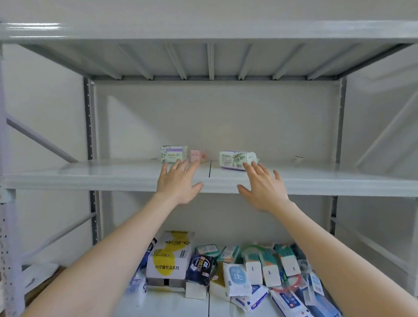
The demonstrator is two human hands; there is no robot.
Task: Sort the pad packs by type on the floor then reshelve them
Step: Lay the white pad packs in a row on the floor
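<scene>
Both bare arms stretch forward and up to the middle shelf [108, 173] of a grey metal rack. The left hand [180, 183] is flat over the shelf's front edge, fingers straight and spread, holding nothing. Its fingertips reach the foot of a green-and-purple pad pack [173, 154] and a small pink pack [195, 156], which stand side by side near the shelf's middle; whether they touch is unclear. The right hand [264, 189] is likewise open and spread, with nothing in its grasp. Its fingertips are at the lower right corner of a white pad pack [236, 159] lying just right of the shelf's centre seam. On the lower shelf [173, 306], between the forearms, a white-and-yellow cardboard box [169, 258] sits left of a jumbled heap of packs [268, 270].
</scene>
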